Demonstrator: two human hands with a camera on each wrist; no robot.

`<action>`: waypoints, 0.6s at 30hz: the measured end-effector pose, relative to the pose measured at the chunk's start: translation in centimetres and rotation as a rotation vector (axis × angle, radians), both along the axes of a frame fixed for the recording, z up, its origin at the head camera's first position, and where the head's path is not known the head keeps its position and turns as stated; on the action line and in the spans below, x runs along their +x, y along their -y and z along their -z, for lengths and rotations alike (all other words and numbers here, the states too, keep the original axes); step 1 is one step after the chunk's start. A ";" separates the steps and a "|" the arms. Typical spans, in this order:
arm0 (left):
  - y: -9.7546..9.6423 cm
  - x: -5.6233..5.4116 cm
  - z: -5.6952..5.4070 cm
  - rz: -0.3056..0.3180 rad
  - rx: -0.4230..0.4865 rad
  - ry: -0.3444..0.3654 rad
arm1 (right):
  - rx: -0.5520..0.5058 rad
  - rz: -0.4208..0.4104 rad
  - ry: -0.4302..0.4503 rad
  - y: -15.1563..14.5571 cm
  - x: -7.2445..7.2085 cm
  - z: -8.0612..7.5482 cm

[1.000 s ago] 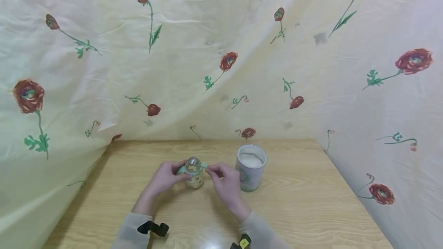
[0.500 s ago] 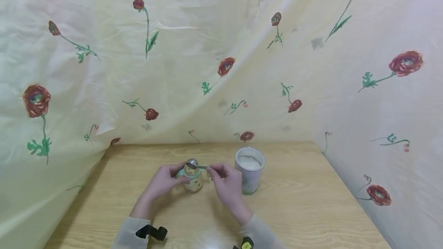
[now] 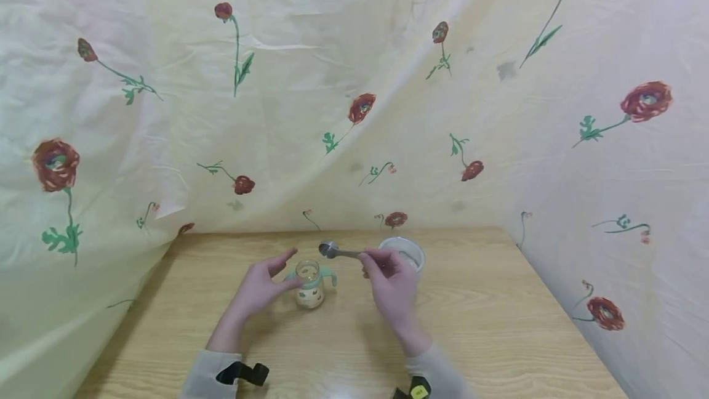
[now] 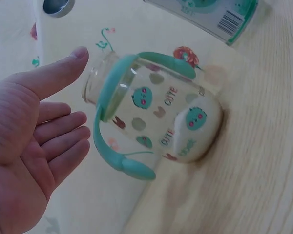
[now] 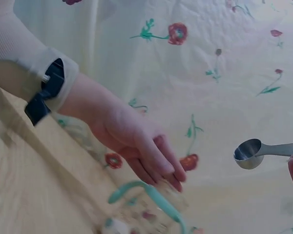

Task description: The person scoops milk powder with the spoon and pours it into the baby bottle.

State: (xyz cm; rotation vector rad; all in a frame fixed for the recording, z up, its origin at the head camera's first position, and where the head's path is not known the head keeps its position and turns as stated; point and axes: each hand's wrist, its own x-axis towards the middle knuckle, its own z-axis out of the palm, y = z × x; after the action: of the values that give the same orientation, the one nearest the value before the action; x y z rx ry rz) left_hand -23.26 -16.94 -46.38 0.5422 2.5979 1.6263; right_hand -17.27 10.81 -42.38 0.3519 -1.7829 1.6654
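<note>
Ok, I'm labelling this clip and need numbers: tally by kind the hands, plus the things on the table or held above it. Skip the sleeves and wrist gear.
Hands: 2 (left hand, right hand)
Bottle with handles: 1
Metal scoop: 1
Tub: 1
Total: 5

The bottle point(image 3: 311, 295) stands on the table point(image 3: 498, 325) left of the canister point(image 3: 403, 240), which seemingly holds powder point(image 3: 411, 258).

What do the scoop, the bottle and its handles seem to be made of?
Scoop: metal, probably steel, polished; bright reflections. Bottle: glossy glass or clear plastic, unclear which; see-through, with highlights. Handles: likely plastic, smooth; even, opaque mint color.
</note>
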 end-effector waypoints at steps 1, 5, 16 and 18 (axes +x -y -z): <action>-0.1 0.0 -0.1 -0.004 0.000 -0.013 | -0.005 -0.002 -0.014 -0.5 0.0 -0.2; -0.6 0.2 -0.7 -0.028 0.003 -0.052 | -0.005 0.008 -0.023 -2.9 -0.2 -0.6; -2.9 0.4 -2.1 0.021 0.108 -0.185 | 0.052 0.181 0.018 -8.3 -0.2 -0.3; -3.4 0.3 -2.2 0.037 0.112 -0.195 | 0.063 0.202 0.015 -8.9 -0.1 -0.3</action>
State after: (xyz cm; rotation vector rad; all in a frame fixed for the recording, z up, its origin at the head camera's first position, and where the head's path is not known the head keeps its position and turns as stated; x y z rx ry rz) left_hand -22.91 -13.51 -44.13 0.7881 2.6206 1.7999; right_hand -17.34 19.69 -42.11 0.1809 -1.8206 1.4767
